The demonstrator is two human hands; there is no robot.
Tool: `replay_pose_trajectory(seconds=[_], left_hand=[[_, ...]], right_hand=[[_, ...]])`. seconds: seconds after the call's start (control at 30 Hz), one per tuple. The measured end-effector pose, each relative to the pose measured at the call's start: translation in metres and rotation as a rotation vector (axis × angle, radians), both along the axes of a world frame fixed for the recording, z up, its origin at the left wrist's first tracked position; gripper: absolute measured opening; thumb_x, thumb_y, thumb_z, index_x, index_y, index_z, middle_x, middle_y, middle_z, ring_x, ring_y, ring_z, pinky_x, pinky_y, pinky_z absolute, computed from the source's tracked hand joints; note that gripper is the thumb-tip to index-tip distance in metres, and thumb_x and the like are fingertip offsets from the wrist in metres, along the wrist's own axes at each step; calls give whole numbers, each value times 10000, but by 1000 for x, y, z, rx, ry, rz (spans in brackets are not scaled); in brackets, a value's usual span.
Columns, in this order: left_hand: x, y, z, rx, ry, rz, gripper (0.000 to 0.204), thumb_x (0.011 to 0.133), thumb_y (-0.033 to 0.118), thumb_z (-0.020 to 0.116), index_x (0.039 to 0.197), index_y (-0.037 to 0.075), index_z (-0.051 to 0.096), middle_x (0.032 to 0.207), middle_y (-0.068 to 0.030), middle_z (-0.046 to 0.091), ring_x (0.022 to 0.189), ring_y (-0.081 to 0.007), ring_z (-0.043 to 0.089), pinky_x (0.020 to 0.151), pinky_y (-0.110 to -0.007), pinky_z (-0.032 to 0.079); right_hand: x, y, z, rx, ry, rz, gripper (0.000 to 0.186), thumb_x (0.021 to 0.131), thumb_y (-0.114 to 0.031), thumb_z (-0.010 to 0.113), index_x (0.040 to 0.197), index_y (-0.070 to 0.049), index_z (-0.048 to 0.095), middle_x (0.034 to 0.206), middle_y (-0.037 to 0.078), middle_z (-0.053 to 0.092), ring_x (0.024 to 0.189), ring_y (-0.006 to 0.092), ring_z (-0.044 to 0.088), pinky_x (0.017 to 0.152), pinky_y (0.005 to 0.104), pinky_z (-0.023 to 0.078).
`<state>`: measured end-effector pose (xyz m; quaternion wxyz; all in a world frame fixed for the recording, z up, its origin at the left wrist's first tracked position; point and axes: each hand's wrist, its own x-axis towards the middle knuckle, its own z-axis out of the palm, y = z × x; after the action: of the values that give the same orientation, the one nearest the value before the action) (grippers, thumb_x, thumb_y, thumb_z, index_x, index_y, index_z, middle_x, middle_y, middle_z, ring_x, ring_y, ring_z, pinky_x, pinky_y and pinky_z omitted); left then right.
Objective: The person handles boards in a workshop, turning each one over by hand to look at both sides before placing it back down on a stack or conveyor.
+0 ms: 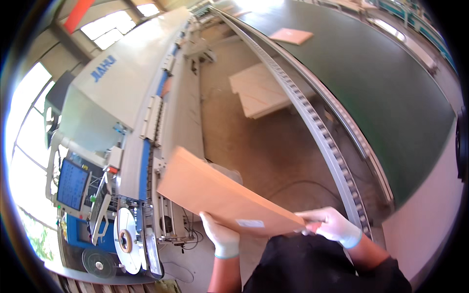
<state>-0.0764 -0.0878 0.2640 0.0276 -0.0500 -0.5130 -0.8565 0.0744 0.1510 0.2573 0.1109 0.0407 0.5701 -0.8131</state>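
A long, flat tan-orange board [220, 198] is tilted in front of me, with a small white label [250, 223] on its near face. My left hand [221, 235], in a white glove, holds the board's lower edge; the thumb side shows and the other fingers are hidden behind or under it. At the board's right end, my right hand [332, 223], also in a white glove, grips the corner with curled fingers. The board's far left end reaches close to the machine's side rail.
To my left runs a long white machine [110, 83] with a screen [72, 184] and a reel of white banding [128, 240]. A roller rail [312, 115] and a dark green conveyor belt [376, 97] carrying a board [291, 36] lie right. Pale panels [259, 93] are stacked low between.
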Motion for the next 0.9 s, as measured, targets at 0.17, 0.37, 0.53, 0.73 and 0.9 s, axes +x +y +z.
replay_pose_trajectory(seconds=[0.17, 0.37, 0.53, 0.73, 0.9], left_hand=[[0, -37, 3, -127, 124, -47, 675, 831, 518, 661, 1188, -39, 530, 1113, -93, 612, 989, -172, 579, 853, -318, 462], [-2, -74, 3, -251, 117, -92, 757, 757, 600, 714, 1090, -64, 565, 994, -86, 650, 915, -166, 609, 811, -304, 484], [-15, -103, -2, -155, -1, -69, 611, 844, 501, 669, 1126, -31, 563, 1049, -87, 644, 958, -156, 600, 840, -303, 471], [-20, -143, -7, -97, -29, 16, 537, 904, 434, 613, 1182, -20, 543, 1118, -91, 630, 1016, -166, 587, 891, -318, 458], [-25, -170, -16, 10, -175, 84, 484, 976, 356, 506, 1276, -22, 482, 1213, -113, 589, 1084, -204, 577, 942, -348, 453]], right_hand=[[0, -18, -28, 483, 140, 43, 305, 829, -26, 680, 1132, -47, 665, 990, 118, 717, 888, 132, 674, 831, 252, 500], [-10, -51, -27, 671, 259, 148, 262, 822, -138, 688, 1083, -116, 683, 900, 136, 685, 809, 297, 669, 738, 326, 523], [-36, -71, -11, 812, 306, 278, 256, 833, -117, 659, 1088, -102, 680, 890, 125, 690, 803, 287, 671, 720, 316, 523], [-66, -104, -6, 802, 393, 412, 187, 839, -86, 614, 1011, -88, 687, 851, 83, 700, 755, 264, 671, 697, 308, 523], [-86, -131, -25, 652, 410, 287, 169, 798, -35, 598, 943, -62, 680, 736, 68, 660, 647, 219, 634, 625, 293, 491]])
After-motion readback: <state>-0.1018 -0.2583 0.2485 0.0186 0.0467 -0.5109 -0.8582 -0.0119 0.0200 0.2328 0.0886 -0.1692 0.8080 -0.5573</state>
